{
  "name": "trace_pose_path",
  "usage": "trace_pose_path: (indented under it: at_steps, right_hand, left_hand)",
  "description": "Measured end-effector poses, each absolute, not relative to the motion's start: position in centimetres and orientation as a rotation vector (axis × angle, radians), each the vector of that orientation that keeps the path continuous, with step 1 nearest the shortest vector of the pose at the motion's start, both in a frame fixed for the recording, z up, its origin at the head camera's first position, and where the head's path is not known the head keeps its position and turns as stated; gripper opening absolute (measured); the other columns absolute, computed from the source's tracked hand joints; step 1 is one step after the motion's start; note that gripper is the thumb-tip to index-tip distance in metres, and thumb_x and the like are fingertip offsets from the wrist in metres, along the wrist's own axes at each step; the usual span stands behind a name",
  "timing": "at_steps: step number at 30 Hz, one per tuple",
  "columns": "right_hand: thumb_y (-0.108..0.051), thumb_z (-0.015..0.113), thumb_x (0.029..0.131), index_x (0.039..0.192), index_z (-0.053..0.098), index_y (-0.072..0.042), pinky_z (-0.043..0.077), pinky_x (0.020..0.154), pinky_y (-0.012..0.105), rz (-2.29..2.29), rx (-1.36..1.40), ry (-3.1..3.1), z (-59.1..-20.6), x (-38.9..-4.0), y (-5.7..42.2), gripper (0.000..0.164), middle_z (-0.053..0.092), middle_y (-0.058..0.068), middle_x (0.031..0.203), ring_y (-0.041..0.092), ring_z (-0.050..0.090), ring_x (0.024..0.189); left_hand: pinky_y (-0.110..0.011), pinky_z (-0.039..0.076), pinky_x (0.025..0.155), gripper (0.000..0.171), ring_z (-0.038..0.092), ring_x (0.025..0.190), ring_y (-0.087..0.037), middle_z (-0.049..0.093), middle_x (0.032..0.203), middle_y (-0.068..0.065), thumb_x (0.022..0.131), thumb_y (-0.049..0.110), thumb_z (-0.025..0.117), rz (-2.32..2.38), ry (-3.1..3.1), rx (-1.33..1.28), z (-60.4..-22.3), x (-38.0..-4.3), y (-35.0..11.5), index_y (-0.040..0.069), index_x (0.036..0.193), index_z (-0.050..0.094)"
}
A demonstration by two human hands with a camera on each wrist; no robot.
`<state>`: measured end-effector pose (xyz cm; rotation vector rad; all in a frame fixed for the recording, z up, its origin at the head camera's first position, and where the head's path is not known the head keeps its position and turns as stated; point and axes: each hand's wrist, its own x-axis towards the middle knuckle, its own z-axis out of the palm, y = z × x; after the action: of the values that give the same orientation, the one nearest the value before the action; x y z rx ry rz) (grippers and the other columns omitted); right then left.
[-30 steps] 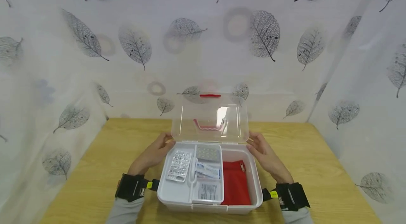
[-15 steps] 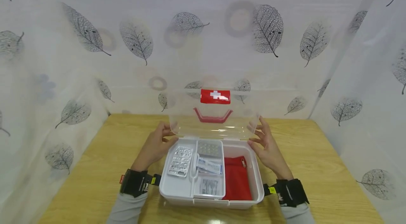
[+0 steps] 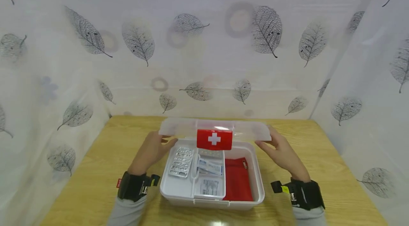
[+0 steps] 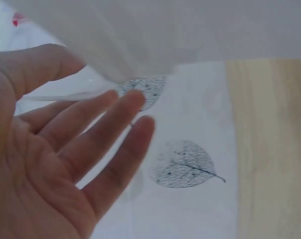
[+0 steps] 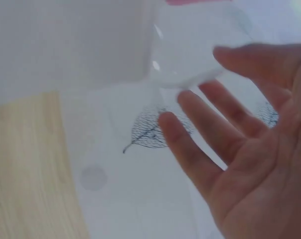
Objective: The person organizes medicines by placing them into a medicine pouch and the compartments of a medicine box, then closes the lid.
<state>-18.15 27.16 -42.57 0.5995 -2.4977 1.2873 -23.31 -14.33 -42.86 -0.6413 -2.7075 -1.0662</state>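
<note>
A white first-aid box point(image 3: 182, 202) stands on the table, its clear lid point(image 3: 179, 126) tilted partway over the back edge. From the lid's front edge hangs a red latch point(image 3: 214, 139) with a white cross. My left hand point(image 3: 151, 151) is at the lid's left end, and my right hand point(image 3: 284, 151) is at its right end. Both hands have spread, mostly straight fingers by the clear lid point(image 5: 185, 45). In the box, a white tray point(image 3: 179, 188) holds a silver blister pack point(image 3: 181, 162) and small packets point(image 3: 209, 166). A red zipped pouch point(image 3: 236, 181) lies to the right.
The wooden table point(image 3: 105, 162) extends on both sides of the box. Behind it hangs a pale curtain point(image 3: 204, 62) with a leaf print, which continues along both sides. A black band with a short strap is on each wrist.
The lid has swung from leaning back to tilting forward, bringing the red latch down toward the box. My right hand has shifted outward to the right; my left hand has moved slightly.
</note>
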Motion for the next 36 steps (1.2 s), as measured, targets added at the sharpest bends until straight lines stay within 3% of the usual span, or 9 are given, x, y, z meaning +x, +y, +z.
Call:
trace_pose_path:
  at_steps: [2, 4, 7, 10, 14, 18, 24, 28, 36]
  right_hand:
    - [-0.005, 0.068, 0.096, 0.144, 0.055, -0.013, 0.051, 0.098, 0.029, 1.306, 0.641, -2.531, -42.1, -17.9, 27.7, 0.050, 0.061, 0.003, 0.134, 0.004, 0.057, 0.119]
    - [-0.006, 0.068, 0.096, 0.145, 0.056, -0.016, 0.049, 0.099, 0.029, 1.342, 0.696, -2.556, -41.9, -17.7, 28.1, 0.051, 0.059, -0.001, 0.138, 0.005, 0.054, 0.124]
    - [-0.005, 0.068, 0.095, 0.147, 0.053, -0.016, 0.050, 0.100, 0.033, 1.426, 0.797, -2.570, -41.6, -17.6, 28.6, 0.056, 0.054, -0.001, 0.145, 0.006, 0.052, 0.129]
    - [0.000, 0.069, 0.092, 0.148, 0.051, -0.012, 0.051, 0.101, 0.034, 1.542, 0.908, -2.559, -41.5, -17.5, 29.0, 0.060, 0.049, 0.005, 0.149, 0.009, 0.053, 0.131]
    - [0.003, 0.071, 0.088, 0.150, 0.047, -0.008, 0.051, 0.102, 0.033, 1.619, 0.995, -2.562, -41.4, -17.4, 29.4, 0.067, 0.042, 0.012, 0.154, 0.009, 0.052, 0.134]
    - [0.001, 0.070, 0.090, 0.157, 0.037, -0.011, 0.049, 0.104, 0.037, 1.713, 1.048, -2.642, -41.5, -17.2, 29.4, 0.076, 0.035, 0.009, 0.161, 0.007, 0.048, 0.138]
    - [0.000, 0.069, 0.090, 0.161, 0.027, -0.014, 0.048, 0.105, 0.039, 1.780, 1.118, -2.684, -41.8, -17.2, 29.7, 0.084, 0.028, 0.006, 0.166, 0.009, 0.042, 0.142]
    - [0.001, 0.069, 0.088, 0.163, 0.021, -0.015, 0.048, 0.105, 0.041, 1.837, 1.176, -2.681, -42.1, -17.3, 29.9, 0.090, 0.021, 0.004, 0.168, 0.008, 0.037, 0.146]
    - [-0.001, 0.069, 0.087, 0.164, 0.012, -0.012, 0.044, 0.109, 0.039, 1.794, 1.286, -2.696, -42.3, -17.3, 30.2, 0.096, 0.014, 0.006, 0.169, 0.010, 0.031, 0.150]
  left_hand:
    - [-0.047, 0.058, 0.088, 0.032, 0.070, 0.107, -0.033, 0.072, 0.119, -0.014, 0.094, 0.013, 0.072, -1.025, -2.726, -0.718, -42.4, -22.8, -14.7, 0.006, 0.125, 0.064]
    - [-0.050, 0.054, 0.097, 0.041, 0.066, 0.118, -0.035, 0.067, 0.131, -0.016, 0.097, 0.013, 0.067, -0.970, -2.764, -0.802, -41.7, -22.3, -15.0, 0.005, 0.136, 0.059]
    - [-0.057, 0.040, 0.110, 0.058, 0.049, 0.137, -0.041, 0.048, 0.151, -0.022, 0.102, 0.017, 0.059, -0.949, -2.842, -0.910, -40.7, -21.5, -15.6, 0.002, 0.154, 0.038]
    - [-0.061, 0.028, 0.116, 0.081, 0.031, 0.146, -0.046, 0.025, 0.163, -0.027, 0.102, 0.030, 0.060, -1.038, -2.925, -1.003, -39.7, -20.8, -16.0, 0.000, 0.161, 0.013]
    - [-0.059, 0.024, 0.119, 0.118, 0.023, 0.151, -0.041, 0.012, 0.168, -0.022, 0.086, 0.043, 0.079, -1.194, -2.985, -1.097, -39.0, -19.9, -16.6, 0.008, 0.163, -0.005]
    - [-0.059, 0.021, 0.120, 0.135, 0.014, 0.155, -0.036, 0.005, 0.170, -0.014, 0.071, 0.040, 0.091, -1.183, -3.059, -1.119, -37.8, -18.2, -16.9, 0.014, 0.164, -0.004]
    - [-0.065, 0.020, 0.118, 0.142, 0.006, 0.155, -0.042, -0.004, 0.170, -0.015, 0.062, 0.033, 0.097, -0.988, -3.119, -0.990, -36.7, -15.8, -15.1, 0.018, 0.165, 0.001]
    - [-0.063, 0.025, 0.117, 0.138, 0.012, 0.155, -0.042, 0.001, 0.170, -0.015, 0.061, 0.032, 0.098, -0.750, -3.080, -0.932, -37.3, -14.3, -14.3, 0.019, 0.165, 0.008]
    - [-0.066, 0.027, 0.115, 0.104, 0.023, 0.153, -0.039, 0.025, 0.166, -0.016, 0.074, 0.023, 0.087, -0.467, -2.744, -1.061, -38.9, -11.6, -12.1, 0.011, 0.160, 0.030]
